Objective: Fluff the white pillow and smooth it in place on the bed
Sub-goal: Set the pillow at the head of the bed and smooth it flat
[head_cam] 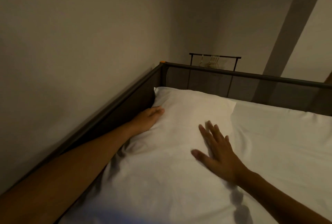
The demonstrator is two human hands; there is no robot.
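The white pillow [188, 108] lies flat in the far left corner of the bed [278, 133], which is covered by a white sheet. My left hand [150, 117] rests against the pillow's left edge, next to the side rail, with fingers loosely together and nothing in it. My right hand [217, 150] lies palm down with fingers spread on the pillow's near right part. Its fingers look slightly blurred. The sheet is creased beside my left forearm.
A dark metal rail with mesh panels [251, 78] runs along the head of the bed and along the left side [100, 117]. The wall stands close on the left. Behind the head rail is a clothes rack with hangers [213, 60].
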